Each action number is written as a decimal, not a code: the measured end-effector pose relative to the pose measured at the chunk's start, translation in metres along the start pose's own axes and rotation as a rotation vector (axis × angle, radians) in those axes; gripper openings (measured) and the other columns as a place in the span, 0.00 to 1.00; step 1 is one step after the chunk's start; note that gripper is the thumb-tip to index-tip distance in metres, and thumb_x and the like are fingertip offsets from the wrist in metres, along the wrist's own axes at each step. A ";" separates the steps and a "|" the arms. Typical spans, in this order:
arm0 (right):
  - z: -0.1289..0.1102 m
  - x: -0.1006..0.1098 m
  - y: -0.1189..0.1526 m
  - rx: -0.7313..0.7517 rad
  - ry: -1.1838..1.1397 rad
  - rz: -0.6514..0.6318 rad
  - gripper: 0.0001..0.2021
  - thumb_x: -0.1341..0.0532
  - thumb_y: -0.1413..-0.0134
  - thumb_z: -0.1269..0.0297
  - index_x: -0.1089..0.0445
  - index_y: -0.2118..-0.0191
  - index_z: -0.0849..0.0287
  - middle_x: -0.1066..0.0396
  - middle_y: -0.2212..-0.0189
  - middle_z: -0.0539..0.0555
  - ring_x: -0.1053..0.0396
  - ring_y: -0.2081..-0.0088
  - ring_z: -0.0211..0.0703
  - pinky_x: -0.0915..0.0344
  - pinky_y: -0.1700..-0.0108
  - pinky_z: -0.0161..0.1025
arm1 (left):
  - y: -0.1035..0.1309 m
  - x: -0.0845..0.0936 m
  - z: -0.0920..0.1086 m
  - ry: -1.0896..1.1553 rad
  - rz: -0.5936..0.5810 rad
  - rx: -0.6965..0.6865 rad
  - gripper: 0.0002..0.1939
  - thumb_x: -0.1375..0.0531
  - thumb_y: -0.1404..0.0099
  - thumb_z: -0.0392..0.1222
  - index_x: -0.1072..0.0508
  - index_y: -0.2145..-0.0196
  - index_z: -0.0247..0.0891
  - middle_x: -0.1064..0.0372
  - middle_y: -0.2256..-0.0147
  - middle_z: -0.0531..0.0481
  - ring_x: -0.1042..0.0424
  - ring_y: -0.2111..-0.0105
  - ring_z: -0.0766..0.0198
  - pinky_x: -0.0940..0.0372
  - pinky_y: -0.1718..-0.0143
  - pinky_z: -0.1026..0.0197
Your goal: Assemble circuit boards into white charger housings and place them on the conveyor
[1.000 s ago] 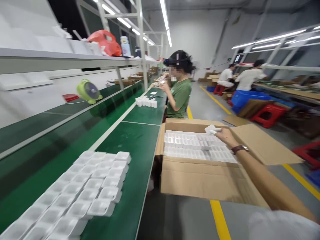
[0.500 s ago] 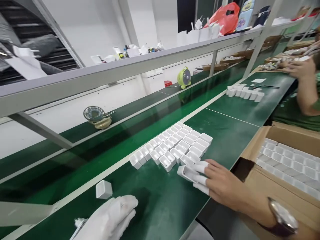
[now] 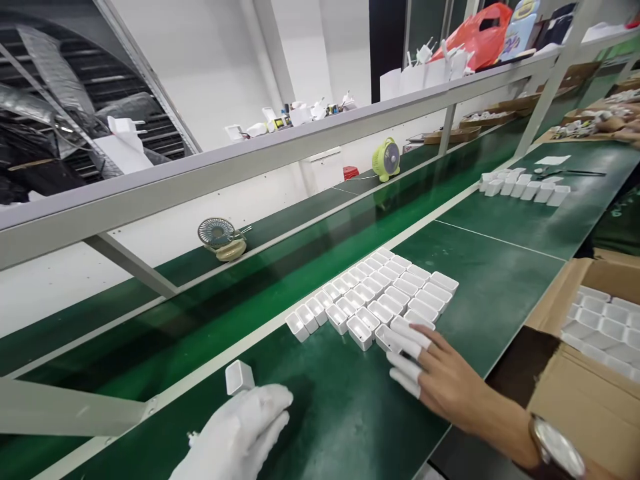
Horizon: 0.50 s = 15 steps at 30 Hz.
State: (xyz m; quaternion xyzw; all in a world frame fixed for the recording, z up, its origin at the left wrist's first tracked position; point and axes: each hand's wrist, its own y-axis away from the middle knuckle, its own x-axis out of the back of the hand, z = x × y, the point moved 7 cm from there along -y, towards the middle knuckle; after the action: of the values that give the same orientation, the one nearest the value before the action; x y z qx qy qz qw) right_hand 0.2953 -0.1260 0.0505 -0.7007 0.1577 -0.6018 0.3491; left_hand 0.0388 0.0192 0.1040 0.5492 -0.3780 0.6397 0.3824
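Note:
My left hand (image 3: 245,427), in a white glove, is low over the green work surface with its fingers pressed together. What they hold, if anything, is hidden; a small white piece (image 3: 193,437) pokes out behind the glove. Just beyond the knuckles, one white box (image 3: 239,377) lies apart. My right hand (image 3: 440,373) wears white finger covers and has its fingers around a small open white plastic box (image 3: 385,339). That box sits against the near corner of a block of several like boxes (image 3: 367,288), arranged in rows with their openings up.
At right is a cardboard carton (image 3: 575,400) with more white boxes inside. Further along stands another group of white boxes (image 3: 525,185), beside dark-handled scissors (image 3: 570,173). A shelf beam (image 3: 300,147) crosses above the green belt (image 3: 270,283). Two small fans (image 3: 386,160) stand behind.
My right hand has brought its box up against the near edge of the rows. The left hand stays near the lone box, and the view has turned slightly to the left.

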 end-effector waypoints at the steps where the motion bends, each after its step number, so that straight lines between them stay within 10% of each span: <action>1: -0.012 0.006 -0.002 0.003 -0.071 0.043 0.06 0.38 0.40 0.74 0.26 0.58 0.63 0.25 0.55 0.62 0.32 0.44 0.54 0.38 0.38 0.58 | -0.010 0.000 -0.002 -0.010 0.007 0.017 0.15 0.44 0.28 0.46 0.27 0.46 0.49 0.23 0.51 0.52 0.22 0.55 0.62 0.26 0.51 0.63; 9: -0.071 -0.046 0.032 0.031 -0.273 0.036 0.08 0.40 0.38 0.72 0.26 0.55 0.63 0.23 0.54 0.62 0.26 0.53 0.47 0.31 0.44 0.48 | -0.099 -0.038 -0.036 -0.133 -0.115 0.294 0.24 0.44 0.31 0.44 0.36 0.37 0.49 0.31 0.42 0.46 0.23 0.53 0.51 0.29 0.55 0.54; 15: -0.063 -0.060 0.046 -0.027 -0.277 0.056 0.10 0.43 0.36 0.71 0.25 0.55 0.60 0.22 0.56 0.58 0.27 0.54 0.45 0.31 0.45 0.44 | -0.128 -0.063 -0.047 -0.207 -0.246 0.422 0.15 0.51 0.27 0.48 0.25 0.55 0.46 0.22 0.61 0.47 0.22 0.62 0.51 0.33 0.66 0.57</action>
State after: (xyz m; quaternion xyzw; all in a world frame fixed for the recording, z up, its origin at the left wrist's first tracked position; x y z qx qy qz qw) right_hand 0.2306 -0.1388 -0.0231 -0.7771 0.1354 -0.4872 0.3748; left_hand 0.1412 0.1112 0.0445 0.7209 -0.2038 0.5937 0.2936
